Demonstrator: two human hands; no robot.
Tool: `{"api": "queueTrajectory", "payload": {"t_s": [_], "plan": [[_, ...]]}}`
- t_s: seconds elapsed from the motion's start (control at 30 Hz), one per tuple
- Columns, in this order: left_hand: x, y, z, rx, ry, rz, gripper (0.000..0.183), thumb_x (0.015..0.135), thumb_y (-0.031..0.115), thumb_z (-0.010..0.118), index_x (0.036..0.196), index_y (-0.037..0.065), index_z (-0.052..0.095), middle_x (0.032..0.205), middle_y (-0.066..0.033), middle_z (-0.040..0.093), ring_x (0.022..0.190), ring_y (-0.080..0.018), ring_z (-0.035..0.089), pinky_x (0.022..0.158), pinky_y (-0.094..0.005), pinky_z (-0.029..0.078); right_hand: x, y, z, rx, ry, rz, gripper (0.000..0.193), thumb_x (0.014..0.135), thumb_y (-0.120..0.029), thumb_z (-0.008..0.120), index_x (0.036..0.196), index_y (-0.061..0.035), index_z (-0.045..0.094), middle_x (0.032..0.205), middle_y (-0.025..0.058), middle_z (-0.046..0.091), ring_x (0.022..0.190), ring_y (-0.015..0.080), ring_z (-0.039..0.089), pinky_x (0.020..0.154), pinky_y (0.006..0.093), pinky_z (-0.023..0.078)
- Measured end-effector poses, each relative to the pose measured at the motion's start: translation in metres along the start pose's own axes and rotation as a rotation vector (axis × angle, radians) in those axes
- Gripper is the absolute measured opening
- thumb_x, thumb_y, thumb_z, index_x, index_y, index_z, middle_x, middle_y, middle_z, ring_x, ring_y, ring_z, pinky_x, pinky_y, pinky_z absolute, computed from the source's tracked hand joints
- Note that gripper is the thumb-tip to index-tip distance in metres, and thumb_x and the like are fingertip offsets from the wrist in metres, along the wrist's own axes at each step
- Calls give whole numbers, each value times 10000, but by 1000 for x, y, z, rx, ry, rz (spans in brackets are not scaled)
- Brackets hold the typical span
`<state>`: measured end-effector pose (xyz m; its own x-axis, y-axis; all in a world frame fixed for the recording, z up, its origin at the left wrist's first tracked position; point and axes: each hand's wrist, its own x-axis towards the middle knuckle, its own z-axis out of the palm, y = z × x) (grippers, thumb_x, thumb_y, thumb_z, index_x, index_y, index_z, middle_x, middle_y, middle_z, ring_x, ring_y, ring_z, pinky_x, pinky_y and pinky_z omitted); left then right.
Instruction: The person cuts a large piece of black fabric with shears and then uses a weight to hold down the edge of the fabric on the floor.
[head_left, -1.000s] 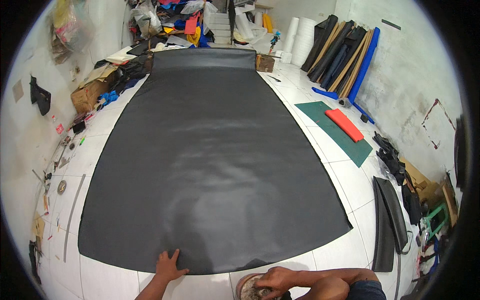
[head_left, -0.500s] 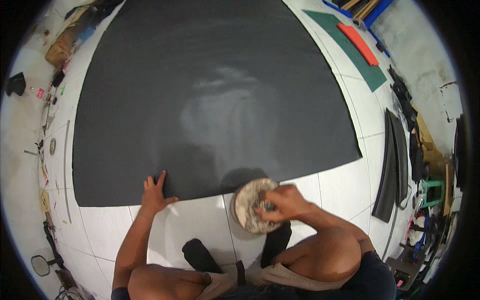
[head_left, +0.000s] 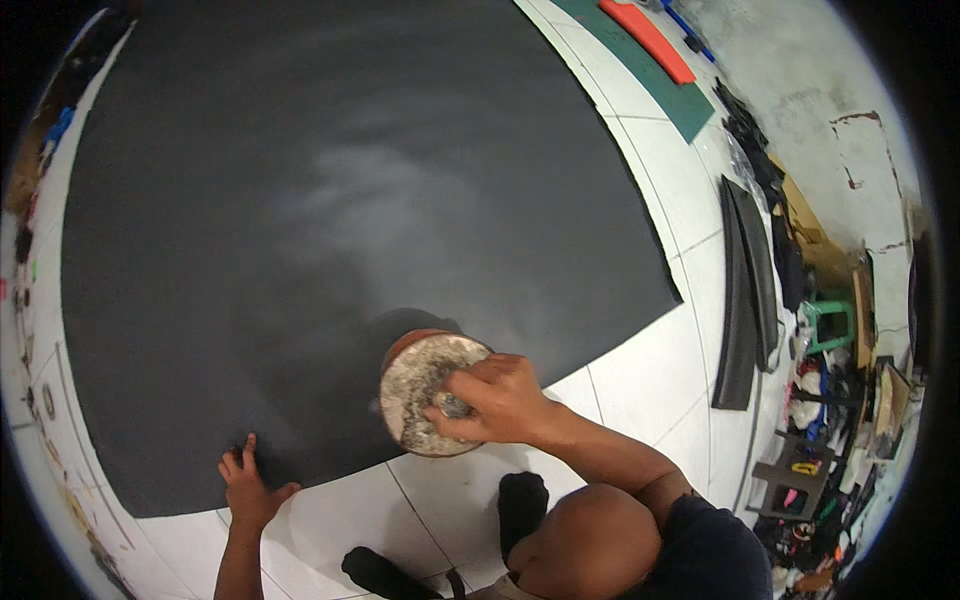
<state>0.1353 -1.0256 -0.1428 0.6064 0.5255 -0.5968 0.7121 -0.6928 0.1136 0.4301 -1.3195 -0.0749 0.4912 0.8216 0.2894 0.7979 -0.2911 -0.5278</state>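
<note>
A large black sheet [head_left: 250, 200], smooth like vinyl or leather, lies spread over the white tiled floor. On its near left edge, my left hand [head_left: 252, 493] rests with fingers spread and thumb out along the border. My right hand [head_left: 490, 400] is closed around the small knob in the middle of a round, stained lid [head_left: 415, 385]. The lid is pale with grey-brown blotches, and a reddish-brown side shows below its far rim. This round container is over the sheet's near edge, its shadow falling just beyond it. Whether it touches the sheet I cannot tell.
Two folded black strips [head_left: 738, 300] lie on the floor to the right. A green mat [head_left: 640, 65] with a red bar [head_left: 648, 38] is at the far right. A green stool [head_left: 828, 325] and clutter line the right wall. My feet in black socks [head_left: 523, 512] are close in front.
My right hand has carried the round container left and farther over the sheet. My left hand stays spread at the near edge. The whole view has shifted toward the right.
</note>
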Motion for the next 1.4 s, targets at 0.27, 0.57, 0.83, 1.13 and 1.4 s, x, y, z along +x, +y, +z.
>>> {"api": "queueTrajectory", "payload": {"t_s": [0.27, 0.57, 0.83, 1.13, 1.4], "plan": [[12, 5, 6, -36, -22, 180, 983, 651, 417, 835, 1426, 67, 342, 1293, -319, 369, 1186, -462, 400, 1004, -541, 363, -7, -2, -11, 29, -264, 322, 370, 783, -394, 706, 872, -74, 544, 632, 123, 606, 602, 328, 622, 596, 436, 509], [-113, 143, -127, -730, -115, 319, 399, 867, 317, 663, 1138, 31, 599, 1137, -171, 628, 1045, -321, 601, 911, -374, 462, -32, -127, -188, 142, -719, 743, 521, 868, -300, 612, 1322, -99, 456, 1077, 195, 616, 1038, 354, 599, 864, 465, 478], [-288, 152, -202, -454, -648, 539, 408, 938, 295, 580, 1194, -22, 564, 1112, -159, 637, 983, -255, 609, 857, -380, 484, -170, -252, -433, 125, -196, 1471, 528, 860, -514, 545, 1001, -27, 694, 1050, 213, 659, 1023, 365, 609, 904, 436, 478], [-286, 448, -458, -263, -566, 281, 681, 913, 504, 567, 1381, 27, 438, 1360, -179, 500, 1171, -328, 527, 973, -434, 439, -319, -205, -492, 359, -385, 1536, 667, 872, -649, 455, 1122, -70, 671, 1160, 200, 639, 1167, 333, 559, 981, 454, 441], [-293, 596, -492, -277, -592, 170, 685, 905, 509, 578, 1371, 25, 448, 1353, -181, 506, 1167, -334, 531, 959, -432, 449, -336, -23, -655, 180, 125, 1662, 530, 855, -536, 556, 1017, -50, 692, 1108, 194, 647, 1064, 360, 600, 931, 440, 468]]}}
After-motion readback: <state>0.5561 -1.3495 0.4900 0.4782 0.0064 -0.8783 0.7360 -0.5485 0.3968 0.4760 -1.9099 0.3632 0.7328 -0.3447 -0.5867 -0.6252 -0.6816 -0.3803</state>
